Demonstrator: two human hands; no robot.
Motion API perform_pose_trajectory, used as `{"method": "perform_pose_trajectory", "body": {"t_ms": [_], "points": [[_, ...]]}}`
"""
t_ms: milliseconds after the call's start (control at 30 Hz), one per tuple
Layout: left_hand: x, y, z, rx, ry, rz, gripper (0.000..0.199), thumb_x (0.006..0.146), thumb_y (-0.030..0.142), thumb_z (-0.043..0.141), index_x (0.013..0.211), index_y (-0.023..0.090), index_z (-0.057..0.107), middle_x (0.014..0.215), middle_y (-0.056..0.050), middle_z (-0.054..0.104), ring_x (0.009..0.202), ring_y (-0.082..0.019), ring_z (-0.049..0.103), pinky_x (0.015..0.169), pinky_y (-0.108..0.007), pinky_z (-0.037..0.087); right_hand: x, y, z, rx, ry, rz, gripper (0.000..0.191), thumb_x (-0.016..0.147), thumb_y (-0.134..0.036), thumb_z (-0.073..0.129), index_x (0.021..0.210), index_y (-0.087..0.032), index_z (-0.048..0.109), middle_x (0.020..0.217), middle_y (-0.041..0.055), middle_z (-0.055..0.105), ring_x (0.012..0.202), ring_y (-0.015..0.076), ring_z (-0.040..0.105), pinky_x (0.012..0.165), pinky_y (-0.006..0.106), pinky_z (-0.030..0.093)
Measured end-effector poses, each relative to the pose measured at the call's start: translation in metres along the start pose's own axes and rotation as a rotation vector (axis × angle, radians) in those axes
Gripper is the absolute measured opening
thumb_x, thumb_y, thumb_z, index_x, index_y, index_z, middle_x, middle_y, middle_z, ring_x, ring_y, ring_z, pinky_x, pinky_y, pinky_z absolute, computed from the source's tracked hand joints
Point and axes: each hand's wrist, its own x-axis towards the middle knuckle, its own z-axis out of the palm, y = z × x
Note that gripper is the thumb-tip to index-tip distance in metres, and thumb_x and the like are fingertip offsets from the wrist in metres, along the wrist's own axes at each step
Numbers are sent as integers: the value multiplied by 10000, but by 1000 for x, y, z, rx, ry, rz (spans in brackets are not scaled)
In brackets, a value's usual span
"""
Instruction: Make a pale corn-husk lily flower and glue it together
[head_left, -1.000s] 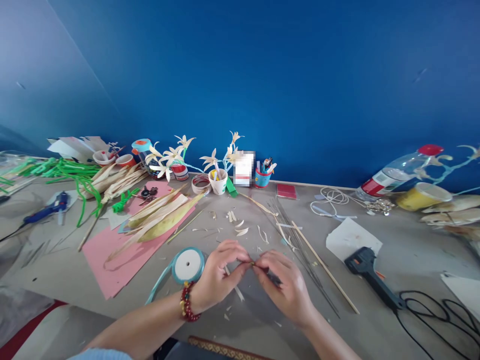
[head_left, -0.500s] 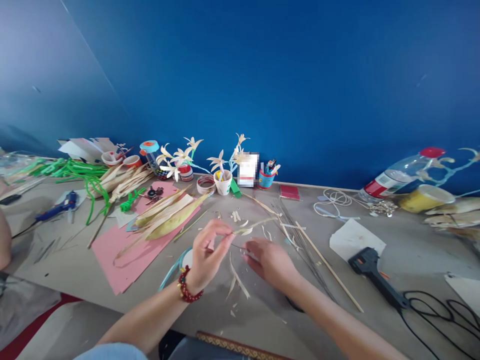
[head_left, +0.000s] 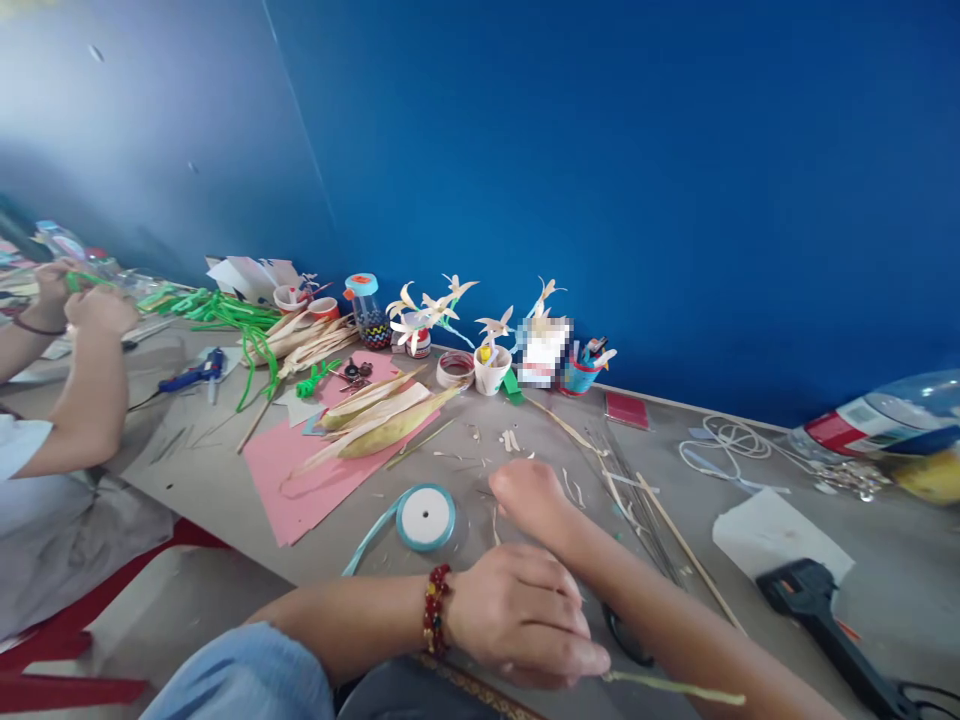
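My left hand (head_left: 521, 615), with a red bead bracelet at the wrist, is low at the table's front edge, palm down. Its fingers are closed on a thin pale-green strip (head_left: 675, 686), which sticks out to the right past the fingertips. Just beyond it, my right hand (head_left: 529, 495) is curled into a fist over the table; whatever its fingers hold is hidden from me. Left of both hands lies a spool of light-blue ribbon (head_left: 411, 510) with a loose tail. Small pale husk scraps (head_left: 511, 440) are scattered past the right fist.
Corn husks (head_left: 390, 425) lie on pink paper (head_left: 274, 470). Husk flowers (head_left: 439, 310) stand at the back. Thin wires and a wooden stick (head_left: 686, 550) are to the right, then a black glue gun (head_left: 814, 610). Another person's hands (head_left: 101, 308) work at far left.
My left hand has come down and right towards me with the strip, its back now turned up. My right hand has closed into a fist. The view has swung, uncovering the ribbon spool.
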Motion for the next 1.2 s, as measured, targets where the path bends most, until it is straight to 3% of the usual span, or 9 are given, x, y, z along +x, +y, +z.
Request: {"method": "perform_pose_trajectory", "body": {"t_ms": [167,400,633,833,1033,1200], "points": [[-1,4,-2,-29,-60,-55,219,905,365,540,831,241,705,785,-36,738,777,-159,678,808,-268,543,-10,18,-11,209,-10,16,85,810,-144,638,835,-163,716,874,82,739,855,238,685,700,302,498],[4,8,-3,-172,-137,-177,190,878,402,566,812,267,682,725,-58,738,739,-192,707,790,-285,558,-18,41,-7,584,31,-15,119,788,-202,584,790,-185,702,794,21,732,730,164,656,623,232,452],[1,6,1,-179,-58,-171,143,867,314,556,868,241,678,706,-72,725,702,-190,699,776,-292,558,-18,53,1,842,21,-13,106,766,-246,621,765,-171,696,712,8,692,662,151,610,581,225,454],[10,8,-3,-161,78,-314,192,833,150,519,969,220,636,686,-57,718,624,-165,650,730,-300,554,-30,64,8,963,25,42,105,761,-251,626,763,-159,675,678,-9,640,632,129,560,562,213,443],[5,10,6,-166,-37,-212,124,836,196,533,908,220,632,657,-54,706,631,-175,637,693,-283,530,-43,73,15,1045,14,107,104,742,-264,648,734,-161,659,640,-23,597,585,118,512,532,216,405],[4,2,7,-133,-87,-380,109,851,193,533,828,223,636,668,-31,716,624,-162,619,709,-275,516,-61,76,3,1161,-5,106,192,758,-350,663,754,-161,631,638,-23,601,575,114,524,556,228,427]]}}
